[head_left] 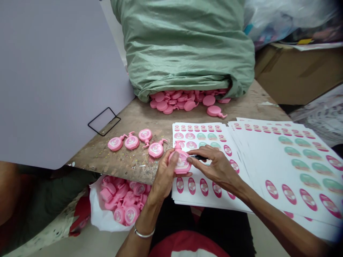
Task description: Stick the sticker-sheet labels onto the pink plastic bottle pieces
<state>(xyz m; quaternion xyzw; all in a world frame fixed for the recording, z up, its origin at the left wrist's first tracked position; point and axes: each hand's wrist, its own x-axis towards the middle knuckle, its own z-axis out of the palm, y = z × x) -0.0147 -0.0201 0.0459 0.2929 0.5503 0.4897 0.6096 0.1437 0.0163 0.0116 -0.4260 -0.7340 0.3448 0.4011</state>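
Observation:
Upright in my left hand (164, 173) is a small pink toy pump bottle (184, 168), its round label facing up and my thumb on its front. My right hand (218, 167) pinches a slim dark tool (198, 157), whose exact kind I cannot make out. The right fingertips meet the bottle's right edge. Beneath both hands lies a stack of sticker sheets (184, 197) with pink and green printed labels, some spots bare. Several labelled pink bottles (155, 150) rest on the wooden table just left of my hands.
A green sack (184, 46) at the back spills plain pink bottles (182, 101) onto the table (128, 121). More sticker sheets (268, 160) lie to the right. Below the front edge hangs a white bag (98, 210) of bottles. A grey panel (59, 78) stands left; a cardboard box (300, 75) right.

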